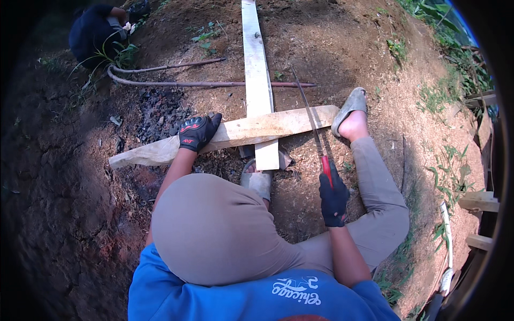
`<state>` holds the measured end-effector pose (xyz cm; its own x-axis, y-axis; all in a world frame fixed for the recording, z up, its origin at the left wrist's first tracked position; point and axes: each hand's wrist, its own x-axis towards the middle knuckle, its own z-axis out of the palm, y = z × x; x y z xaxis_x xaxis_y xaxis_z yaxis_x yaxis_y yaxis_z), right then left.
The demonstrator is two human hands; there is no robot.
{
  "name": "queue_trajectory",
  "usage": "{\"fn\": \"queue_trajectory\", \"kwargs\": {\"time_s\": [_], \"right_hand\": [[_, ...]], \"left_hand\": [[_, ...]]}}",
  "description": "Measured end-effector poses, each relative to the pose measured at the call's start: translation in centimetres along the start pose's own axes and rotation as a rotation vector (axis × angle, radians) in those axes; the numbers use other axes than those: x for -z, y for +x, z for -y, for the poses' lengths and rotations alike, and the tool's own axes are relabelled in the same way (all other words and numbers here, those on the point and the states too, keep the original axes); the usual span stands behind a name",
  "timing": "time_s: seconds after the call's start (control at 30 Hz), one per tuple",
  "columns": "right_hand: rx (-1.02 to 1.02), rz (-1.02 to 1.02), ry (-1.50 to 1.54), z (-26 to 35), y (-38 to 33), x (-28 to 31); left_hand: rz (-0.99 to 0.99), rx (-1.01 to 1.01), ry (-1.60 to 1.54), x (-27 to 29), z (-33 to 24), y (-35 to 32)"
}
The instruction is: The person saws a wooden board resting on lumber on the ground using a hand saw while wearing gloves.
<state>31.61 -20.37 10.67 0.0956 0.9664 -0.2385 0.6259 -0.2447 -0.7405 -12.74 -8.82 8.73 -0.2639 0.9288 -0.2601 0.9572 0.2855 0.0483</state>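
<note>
Across a long white board (pixel 258 80) lies a rough, tapered wooden plank (pixel 267 125), its narrow end toward the left. My left hand (pixel 199 132), in a black glove with red marks, grips the plank left of the crossing. My right hand (pixel 334 199), also gloved in black, is closed round the red handle of a long, narrow, slightly curved blade (pixel 307 104). The blade points away from me and passes over the plank's right part. Whether its edge is smooth or toothed I cannot make out. My right foot (pixel 352 115) is at the plank's right end.
My other foot (pixel 258 181) is by the board's near end. A bent brown pole (pixel 187 84) lies on the soil, partly under the board. Dark charcoal-like lumps (pixel 158 115) are at left. Another person (pixel 93 35) crouches far left. Timber pieces (pixel 478 201) stick out at the right edge.
</note>
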Motion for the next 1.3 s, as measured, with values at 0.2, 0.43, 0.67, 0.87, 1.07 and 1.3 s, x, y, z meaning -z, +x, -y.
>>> {"fn": "queue_trajectory", "kwargs": {"time_s": [0.2,0.43,0.67,0.87,1.07,1.3], "right_hand": [[0.199,-0.081,-0.415,-1.2,1.9,0.9],[0.371,-0.009,-0.860,3.3,7.5,-3.3],[0.215,0.256,-0.716,21.3,21.5,-15.6],[-0.097,0.401,-0.732,20.6,25.8,-21.6],[-0.084,0.498,-0.814,19.9,25.3,-19.1],[0.112,0.683,-0.880,21.5,22.9,-14.9]], "left_hand": [[0.100,-0.010,0.009,5.0,-0.3,0.9],[0.060,-0.008,0.009,5.1,-0.9,1.1],[0.102,-0.015,-0.038,4.6,-1.0,0.7],[-0.100,-0.118,-0.018,1.1,0.5,-0.3],[-0.128,-0.135,0.048,4.3,-1.9,-2.6],[-0.153,-0.165,0.038,5.7,-3.2,-4.2]]}}
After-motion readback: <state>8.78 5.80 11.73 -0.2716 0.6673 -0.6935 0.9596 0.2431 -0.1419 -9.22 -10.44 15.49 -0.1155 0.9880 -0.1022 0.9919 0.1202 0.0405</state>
